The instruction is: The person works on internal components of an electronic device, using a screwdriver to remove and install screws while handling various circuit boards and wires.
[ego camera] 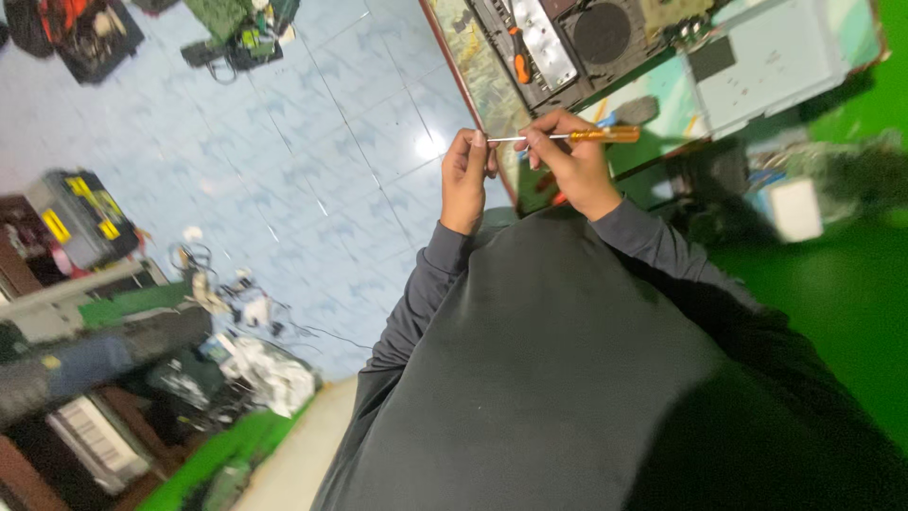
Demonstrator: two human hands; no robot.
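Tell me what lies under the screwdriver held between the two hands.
Under the screwdriver held by the left hand and right hand lies the pale blue tiled floor and the board's edge. The hands cover what lies directly beneath them.

A table (478, 80) with a patterned top and dark red edge runs along the upper right. On it lies an opened machine (577, 43), a grey metal case with a round black part. An orange-handled tool (518, 57) rests on the machine's left end. Just right of the machine lies a pale grey panel (771, 61). Left of the table spreads a pale blue tiled floor (312, 161), with a black-and-yellow toolbox (80, 218) at its far left.
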